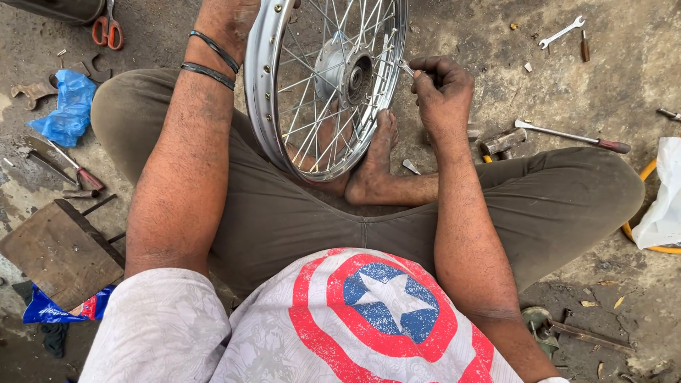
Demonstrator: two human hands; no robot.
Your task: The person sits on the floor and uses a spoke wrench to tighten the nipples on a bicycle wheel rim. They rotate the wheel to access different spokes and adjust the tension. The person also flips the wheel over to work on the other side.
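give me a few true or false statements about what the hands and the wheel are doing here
1. The right hand pinches a small metal tool at the spokes of the spoked wheel. True.
2. The wheel lies flat on the ground. False: it stands upright on its rim, propped between the person's bare feet.
3. The left hand is at the top of the wheel's rim, its wrist wearing two dark bands. True.
4. The orange-handled scissors are in the left hand. False: they lie on the ground at the upper left, apart from both hands.
5. A blue plastic bag lies on the ground at the left. True.
6. The right hand holds the red-handled tool. False: it lies on the ground.
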